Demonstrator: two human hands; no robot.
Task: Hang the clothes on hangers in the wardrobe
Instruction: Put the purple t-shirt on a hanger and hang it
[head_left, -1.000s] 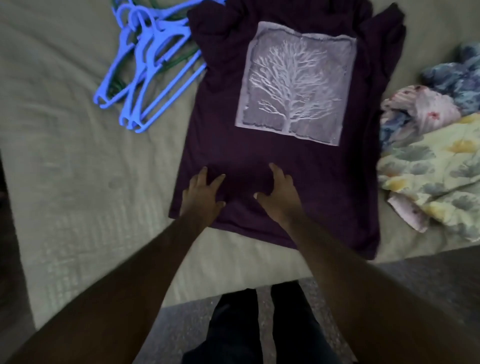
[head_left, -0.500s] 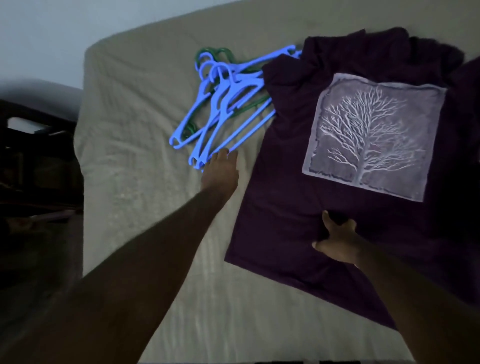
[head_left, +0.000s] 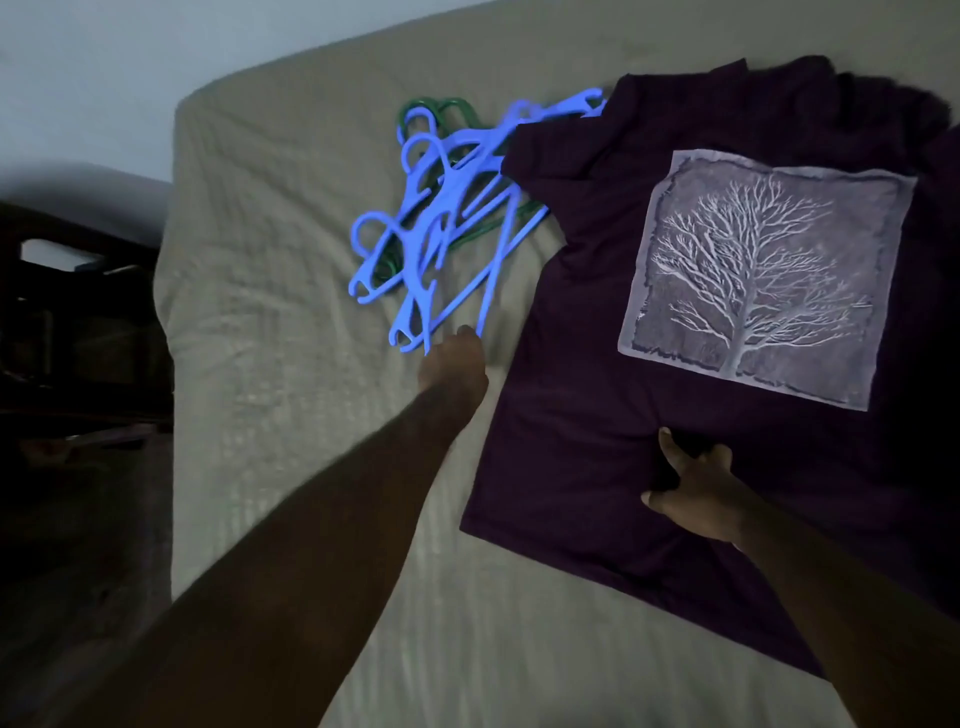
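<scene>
A dark purple T-shirt (head_left: 587, 395) with a pale square tree print lies flat on the bed, front up, hem toward me. To its left sits a jumbled pile of blue hangers (head_left: 447, 171), with a green hanger (head_left: 415, 106) partly under them. My left hand (head_left: 453, 364) reaches to the near end of the pile, its fingers curled round the tip of one blue hanger. My right hand (head_left: 698, 493) rests on the shirt's lower part, below the print. Its thumb sticks out and its fingers bunch the fabric.
The bed (head_left: 270, 270) has a pale, ribbed cover, with bare cover left of and in front of the shirt. Dark wooden furniture (head_left: 62, 312) stands off the bed's left edge. A pale wall (head_left: 156, 52) is behind.
My left hand left the shirt, reached the hangers and took hold of one; the pile now looks disturbed. My right hand stayed on the shirt and curled into the fabric. The view swung left.
</scene>
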